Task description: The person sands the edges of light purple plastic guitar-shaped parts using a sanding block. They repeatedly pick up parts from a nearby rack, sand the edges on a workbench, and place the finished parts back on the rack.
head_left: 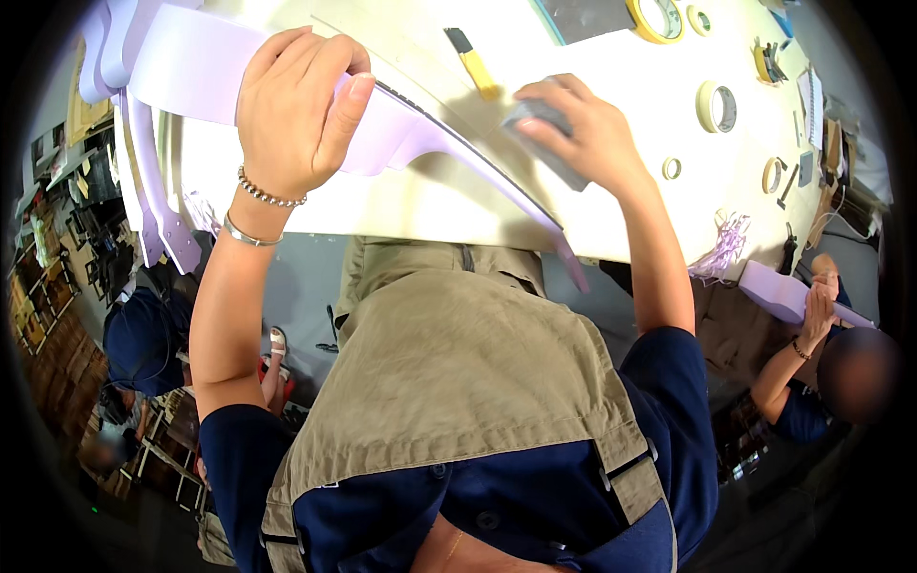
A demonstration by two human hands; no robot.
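My left hand (pixel 291 105) grips the top of a long, curved lilac-painted panel (pixel 191 62) that rests tilted on the pale worktable (pixel 621 105). The panel's thin dark-edged tail (pixel 516 196) runs down to the right past the table's front edge. My right hand (pixel 587 129) is closed around a grey sanding block (pixel 546 143) and presses it against the panel's edge. I wear a beaded bracelet and a bangle on the left wrist.
A yellow-handled brush (pixel 472 63), several tape rolls (pixel 716 107) and small tools lie on the table. More lilac pieces (pixel 158 220) lean at the left. Another person at the right holds a lilac part (pixel 783 294). Someone in dark blue crouches lower left.
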